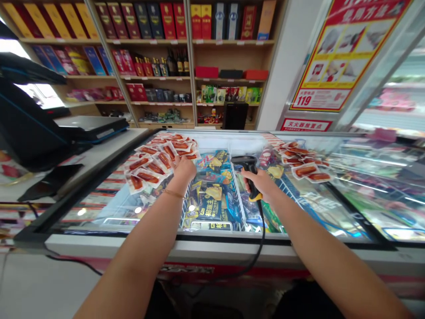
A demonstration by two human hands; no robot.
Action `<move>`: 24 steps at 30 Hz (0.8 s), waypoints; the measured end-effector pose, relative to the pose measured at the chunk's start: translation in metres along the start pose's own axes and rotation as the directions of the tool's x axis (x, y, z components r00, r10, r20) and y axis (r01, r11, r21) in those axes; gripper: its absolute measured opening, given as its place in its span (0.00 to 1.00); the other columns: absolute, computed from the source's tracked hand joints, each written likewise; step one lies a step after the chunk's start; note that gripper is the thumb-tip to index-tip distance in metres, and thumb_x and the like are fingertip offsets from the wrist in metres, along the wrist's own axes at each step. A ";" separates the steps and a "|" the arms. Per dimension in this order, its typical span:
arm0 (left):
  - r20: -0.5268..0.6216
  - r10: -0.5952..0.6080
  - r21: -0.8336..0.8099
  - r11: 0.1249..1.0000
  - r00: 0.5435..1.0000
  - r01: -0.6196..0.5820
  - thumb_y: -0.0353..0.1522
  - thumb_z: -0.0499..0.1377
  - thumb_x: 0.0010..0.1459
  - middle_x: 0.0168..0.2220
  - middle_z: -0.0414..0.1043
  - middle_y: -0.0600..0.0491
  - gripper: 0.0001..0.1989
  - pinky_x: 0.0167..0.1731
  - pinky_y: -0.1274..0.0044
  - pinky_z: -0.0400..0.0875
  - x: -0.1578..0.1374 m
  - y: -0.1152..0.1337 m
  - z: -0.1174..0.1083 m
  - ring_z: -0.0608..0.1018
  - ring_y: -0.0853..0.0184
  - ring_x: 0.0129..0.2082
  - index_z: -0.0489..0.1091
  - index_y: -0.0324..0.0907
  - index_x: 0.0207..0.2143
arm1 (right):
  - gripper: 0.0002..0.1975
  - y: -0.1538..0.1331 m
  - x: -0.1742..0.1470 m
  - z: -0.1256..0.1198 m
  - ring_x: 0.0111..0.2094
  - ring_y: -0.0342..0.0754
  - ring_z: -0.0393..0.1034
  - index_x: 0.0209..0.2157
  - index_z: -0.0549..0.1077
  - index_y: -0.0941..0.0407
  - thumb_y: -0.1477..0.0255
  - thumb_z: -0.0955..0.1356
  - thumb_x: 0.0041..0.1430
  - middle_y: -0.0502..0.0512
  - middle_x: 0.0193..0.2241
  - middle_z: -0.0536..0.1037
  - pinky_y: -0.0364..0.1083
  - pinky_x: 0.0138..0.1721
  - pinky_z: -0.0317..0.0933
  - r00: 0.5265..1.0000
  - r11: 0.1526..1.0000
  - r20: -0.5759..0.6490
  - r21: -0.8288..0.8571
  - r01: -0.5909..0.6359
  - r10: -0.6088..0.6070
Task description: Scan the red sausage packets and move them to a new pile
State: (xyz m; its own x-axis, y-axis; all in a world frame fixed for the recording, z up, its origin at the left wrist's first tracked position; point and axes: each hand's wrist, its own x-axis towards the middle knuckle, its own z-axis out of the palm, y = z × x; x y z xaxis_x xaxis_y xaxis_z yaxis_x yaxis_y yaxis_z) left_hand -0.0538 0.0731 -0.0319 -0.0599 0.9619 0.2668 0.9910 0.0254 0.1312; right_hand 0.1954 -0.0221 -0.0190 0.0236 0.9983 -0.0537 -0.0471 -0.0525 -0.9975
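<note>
Under the smooth glass top [106, 204] of a long white freezer [215, 248], a white wire basket [239, 203] holds shiny blue, black and yellow bags [211, 204]. On the glass, flat clear plastic packs of red-brown sausages lie in a big pile [156, 167] on the left and a small pile [304, 170] on the right. The left hand [186, 170] curls at the big pile; I cannot tell if it grips a pack. The right hand [261, 183] wraps around a black and yellow plastic scanner [249, 165].

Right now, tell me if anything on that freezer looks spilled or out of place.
No spill shows. The sausage packets lie loose in two untidy heaps on the glass top, which looks slightly odd against the neat shelves.
</note>
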 end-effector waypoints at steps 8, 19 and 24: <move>0.168 0.150 -0.061 0.988 0.974 -0.141 0.34 0.52 0.57 0.41 0.76 0.43 0.14 0.52 0.61 0.60 -0.015 0.030 -0.032 0.72 0.53 0.49 0.77 0.41 0.36 | 0.11 -0.005 -0.007 0.003 0.13 0.40 0.62 0.32 0.66 0.56 0.69 0.71 0.49 0.45 0.17 0.68 0.40 0.13 0.56 1.000 0.999 0.007 -0.035 0.031 -0.031; 0.184 0.090 -0.125 0.990 0.979 -0.068 0.43 0.64 0.48 0.44 0.75 0.42 0.24 0.45 0.70 0.67 -0.011 0.007 -0.023 0.75 0.53 0.48 0.73 0.39 0.45 | 0.13 0.001 -0.010 0.007 0.13 0.40 0.62 0.31 0.65 0.56 0.66 0.72 0.49 0.45 0.17 0.67 0.41 0.14 0.56 0.997 0.996 0.067 -0.087 0.038 -0.032; 0.014 0.091 -0.488 0.870 0.996 -0.072 0.37 0.63 0.48 0.27 0.76 0.51 0.14 0.33 0.77 0.68 -0.003 0.003 -0.016 0.77 0.65 0.30 0.78 0.39 0.36 | 0.13 0.001 -0.013 0.008 0.13 0.40 0.62 0.33 0.64 0.56 0.66 0.71 0.50 0.44 0.18 0.68 0.41 0.14 0.57 0.994 0.993 0.086 -0.091 0.069 -0.061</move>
State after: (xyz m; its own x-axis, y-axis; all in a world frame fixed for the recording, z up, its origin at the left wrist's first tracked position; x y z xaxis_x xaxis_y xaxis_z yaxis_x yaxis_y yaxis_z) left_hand -0.0522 0.0656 -0.0169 0.0323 0.9640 0.2639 0.8079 -0.1806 0.5609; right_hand 0.1867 -0.0345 -0.0186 -0.0600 0.9981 0.0113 0.0460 0.0141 -0.9988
